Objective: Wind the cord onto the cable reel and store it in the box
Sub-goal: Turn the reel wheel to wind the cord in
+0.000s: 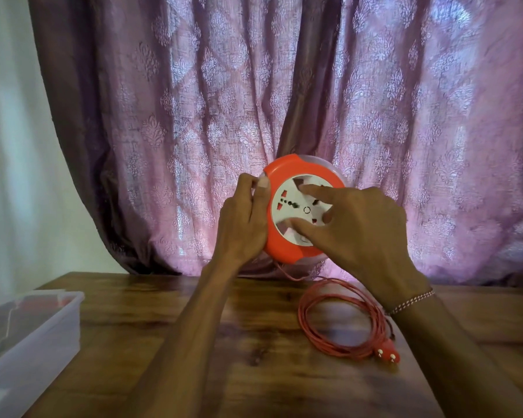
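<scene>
- Orange round plastic cable reel (296, 206) held upright above the wooden tabletop (194, 342); left hand (242, 224) fingers clamp its rim.
- Right hand (363, 233) fingers spread on the white hub, gripping nothing.
- Loose red cord coil (341, 321) lies below, nearer the right hand.

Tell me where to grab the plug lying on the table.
Pinch the plug by its red body from above, behind the pins. It lies flat at the coil's near right edge, pins pointing toward you, cord leading away.

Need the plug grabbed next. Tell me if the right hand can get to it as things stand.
Probably yes. The plug lies bare on the table just under the right forearm, nothing over it. But the right hand is on the reel face and must leave it first.
</scene>
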Demonstrator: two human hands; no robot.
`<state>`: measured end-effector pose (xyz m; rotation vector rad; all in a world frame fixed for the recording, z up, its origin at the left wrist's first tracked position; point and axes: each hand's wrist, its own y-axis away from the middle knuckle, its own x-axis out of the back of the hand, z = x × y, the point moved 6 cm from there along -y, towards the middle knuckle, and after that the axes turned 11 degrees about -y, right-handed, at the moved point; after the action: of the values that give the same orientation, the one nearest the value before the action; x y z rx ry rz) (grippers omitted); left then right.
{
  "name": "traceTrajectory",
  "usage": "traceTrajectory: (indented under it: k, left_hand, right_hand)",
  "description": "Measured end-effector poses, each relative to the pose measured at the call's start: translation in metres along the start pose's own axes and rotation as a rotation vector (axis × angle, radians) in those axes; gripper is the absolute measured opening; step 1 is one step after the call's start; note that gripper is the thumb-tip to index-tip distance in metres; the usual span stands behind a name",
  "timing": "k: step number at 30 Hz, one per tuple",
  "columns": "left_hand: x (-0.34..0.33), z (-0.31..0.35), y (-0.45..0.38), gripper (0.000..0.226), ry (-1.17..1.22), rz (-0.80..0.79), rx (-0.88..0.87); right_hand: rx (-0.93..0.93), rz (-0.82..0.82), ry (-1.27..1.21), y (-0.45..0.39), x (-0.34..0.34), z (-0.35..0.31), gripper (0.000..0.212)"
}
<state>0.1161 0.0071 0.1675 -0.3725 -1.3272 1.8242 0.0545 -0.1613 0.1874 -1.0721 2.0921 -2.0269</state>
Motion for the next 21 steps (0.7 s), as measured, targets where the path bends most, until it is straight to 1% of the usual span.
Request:
traceTrajectory:
  k: [2, 4, 7, 10, 11, 13, 17, 19, 21]
  left_hand:
    - [0.000, 0.000, 0.000, 0.031, 0.001, -0.004, 0.004]
    - [-0.001, -0.003, -0.001, 0.032, 0.005, -0.004, 0.018]
    - [0.000, -0.007, -0.001, 0.032, 0.026, 0.003, 0.042]
    - [0.002, -0.008, -0.002, 0.033, 0.024, 0.009, 0.051]
    - [0.003, -0.008, -0.002, 0.033, 0.029, 0.010, 0.055]
    - [0.004, -0.008, -0.003, 0.032, 0.037, 0.011, 0.062]
    - [0.003, -0.008, -0.002, 0.032, 0.054, 0.005, 0.063]
    - [0.002, -0.006, -0.002, 0.032, 0.062, 0.002, 0.056]
    - [0.003, -0.004, -0.002, 0.031, 0.057, 0.001, 0.048]
  right_hand:
    - [0.012, 0.027, 0.020, 0.001, 0.000, 0.000, 0.065]
    - [0.051, 0.033, 0.042, 0.000, 0.000, 0.000, 0.060]
    - [0.103, 0.055, 0.027, -0.004, 0.005, 0.000, 0.046]
    - [0.244, 0.029, -0.054, -0.005, 0.010, -0.006, 0.027]
    - [0.292, -0.012, -0.072, -0.005, 0.008, -0.006, 0.027]
    - [0.362, -0.108, -0.077, -0.003, 0.001, -0.007, 0.039]
    - [0.360, -0.228, -0.006, 0.002, -0.011, -0.013, 0.056]
    - [0.365, -0.233, 0.024, 0.002, -0.011, -0.016, 0.057]
    - [0.381, -0.199, 0.041, 0.002, -0.009, -0.016, 0.052]
